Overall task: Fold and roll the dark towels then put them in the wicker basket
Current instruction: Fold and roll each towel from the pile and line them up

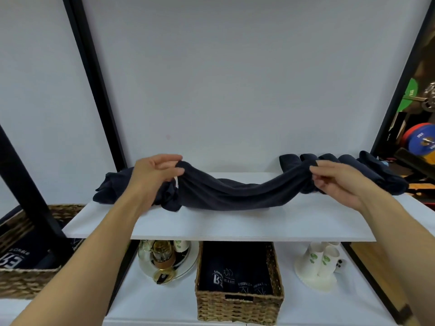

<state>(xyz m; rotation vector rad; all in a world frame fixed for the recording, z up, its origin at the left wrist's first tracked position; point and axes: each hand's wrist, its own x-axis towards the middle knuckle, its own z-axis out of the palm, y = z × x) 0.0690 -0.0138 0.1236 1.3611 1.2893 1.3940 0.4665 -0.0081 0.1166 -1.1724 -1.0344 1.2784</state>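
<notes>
White wall at back, white shelf point(235, 222) in front w/ black posts point(94, 74) either side. Dark towel point(235, 194) stretched lengthwise across the shelf btwn both hands, bunched into a loose rope, sagging in the middle w/ its lower edge touching the shelf. L hand point(155, 175) grips the left end, fingers curled round the cloth. R hand point(336, 182) pinches the right end, thumb and fingertips closed on it. Loose heap of dark towels point(110, 189) behind the L hand. Row of rolled towels point(294, 160) at back right, against the wall. Wicker basket point(240, 302) sits one level down, under the shelf's middle, w/ dark printed towels inside. Beside it: tray w/ glass bottle point(162, 255) to the left, paper cups point(317, 262) to the right. Second basket point(28, 278) far left. Weight plates point(421, 142) at right edge.
</notes>
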